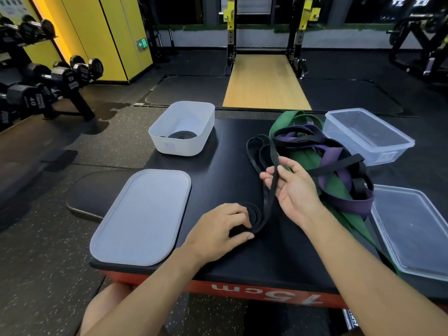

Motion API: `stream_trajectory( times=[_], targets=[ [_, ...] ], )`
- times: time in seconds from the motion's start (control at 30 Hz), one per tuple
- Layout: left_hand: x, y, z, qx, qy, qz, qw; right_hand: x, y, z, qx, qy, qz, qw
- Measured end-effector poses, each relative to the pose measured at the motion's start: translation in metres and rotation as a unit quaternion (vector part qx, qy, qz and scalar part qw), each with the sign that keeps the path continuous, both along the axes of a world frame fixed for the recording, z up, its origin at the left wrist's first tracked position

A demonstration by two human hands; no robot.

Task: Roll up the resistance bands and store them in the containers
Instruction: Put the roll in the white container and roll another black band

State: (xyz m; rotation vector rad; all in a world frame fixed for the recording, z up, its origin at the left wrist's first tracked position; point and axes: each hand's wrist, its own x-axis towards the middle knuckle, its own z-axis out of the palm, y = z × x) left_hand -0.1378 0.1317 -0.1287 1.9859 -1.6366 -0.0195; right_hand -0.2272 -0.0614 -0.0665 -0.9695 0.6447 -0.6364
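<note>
Head view: our left grip (218,229) is pinching the coiled end of a black rubber resistance band (257,217) on the black padded worktop (218,166), its red edge lettered "75cm"; our right grip (293,190) is holding its loose strand.

The box (230,166) has a matt black padded top; on it the black band (269,207) looks like matt rubber. Far-left on the box, the left tub (174,146) is frosted plastic; far-right, the right tub (378,152) is glossy clear plastic.
</note>
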Motion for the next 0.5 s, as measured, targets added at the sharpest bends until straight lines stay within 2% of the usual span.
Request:
stream_trajectory(
  times=[0.03,0.07,0.1,0.13,0.17,0.27,0.33,0.43,0.5],
  targets=[
    [0.0,0.0,0.0,-0.001,0.0,-0.001,1.0,0.001,0.0,-0.004,-0.111,0.097,0.009,0.989],
    [-0.001,0.0,0.001,-0.001,0.0,-0.002,1.0,0.0,-0.002,-0.009,-0.249,0.211,0.021,0.945],
    [-0.001,0.0,0.001,-0.001,0.001,-0.002,1.0,-0.002,-0.003,-0.013,-0.377,0.312,0.036,0.871],
    [-0.001,0.0,0.001,0.0,0.003,-0.001,1.0,-0.004,-0.002,-0.015,-0.46,0.375,0.049,0.803],
    [-0.001,0.001,0.001,0.0,0.004,0.001,1.0,-0.007,-0.001,-0.016,-0.501,0.402,0.053,0.765],
    [0.0,0.001,0.001,0.002,0.004,0.002,1.0,-0.014,0.0,-0.015,-0.511,0.362,0.012,0.78],
    [0.0,0.001,0.001,0.004,0.007,0.001,1.0,-0.022,-0.001,-0.012,-0.528,0.375,0.011,0.761],
    [0.0,0.001,0.001,0.006,0.006,0.003,1.0,-0.036,-0.001,-0.007,-0.482,0.446,0.09,0.748],
    [0.0,0.001,0.001,0.005,0.005,0.004,1.0,-0.041,-0.001,-0.011,-0.491,0.481,0.139,0.712]
  ],
)
